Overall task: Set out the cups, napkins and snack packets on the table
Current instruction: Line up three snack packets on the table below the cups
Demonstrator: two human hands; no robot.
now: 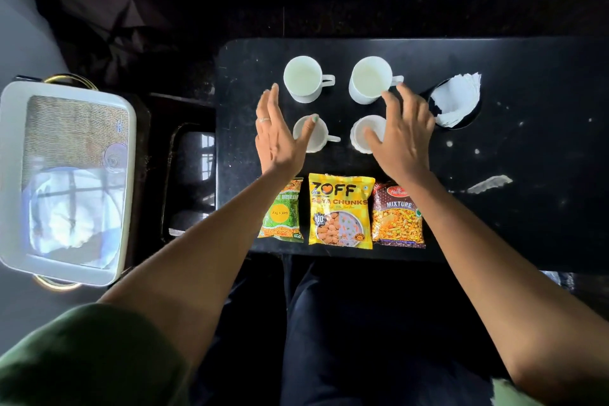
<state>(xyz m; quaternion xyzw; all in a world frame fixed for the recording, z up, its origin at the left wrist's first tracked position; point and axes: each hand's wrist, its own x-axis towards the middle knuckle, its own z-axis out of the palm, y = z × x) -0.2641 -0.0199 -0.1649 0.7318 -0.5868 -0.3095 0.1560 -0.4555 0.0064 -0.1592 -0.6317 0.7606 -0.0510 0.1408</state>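
Several white cups stand in two rows on the black table [527, 175]: two large ones at the back [302, 78] [370, 79] and two smaller ones in front [316, 137] [365, 132]. My left hand [276, 135] hovers open beside the front left cup, its thumb over the rim. My right hand [403, 132] is spread open over the front right cup and partly hides it. A stack of white napkins [456, 102] lies at the right. Three snack packets lie along the near edge: green [282, 212], yellow [341, 211] and maroon [397, 212].
A white tray [130, 175] with a reflective bottom sits to the left on a lower surface. A dark glossy tray [194, 175] lies between it and the table. A torn white scrap [489, 183] lies on the table at the right.
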